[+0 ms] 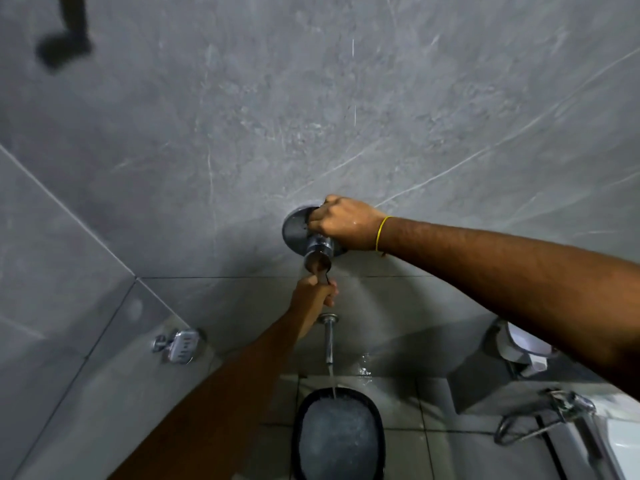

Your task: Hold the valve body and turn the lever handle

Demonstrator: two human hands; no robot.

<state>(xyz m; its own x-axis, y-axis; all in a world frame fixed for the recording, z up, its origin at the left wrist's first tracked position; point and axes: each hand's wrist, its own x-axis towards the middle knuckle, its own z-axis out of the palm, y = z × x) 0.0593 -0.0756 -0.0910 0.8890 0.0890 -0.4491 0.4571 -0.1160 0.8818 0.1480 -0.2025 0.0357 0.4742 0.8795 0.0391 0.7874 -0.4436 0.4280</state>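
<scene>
A round chrome shower mixer valve point(294, 230) is fixed to the grey marbled wall. My right hand point(341, 225), with a yellow band on its wrist, grips the top of the valve. My left hand point(317, 294) reaches up from below and holds the valve's lower knob point(317, 259) with curled fingers. Under the valve a chrome spout point(329, 341) pours a stream of water into a dark bucket point(337, 434) on the floor; the bucket is nearly full of foamy water.
A chrome soap dish point(181, 345) is mounted on the wall at lower left. At the right are a toilet paper holder point(519, 344), a chrome hand sprayer with hose point(561, 407) and a white toilet edge point(623, 441). A dark fixture point(65, 43) hangs at top left.
</scene>
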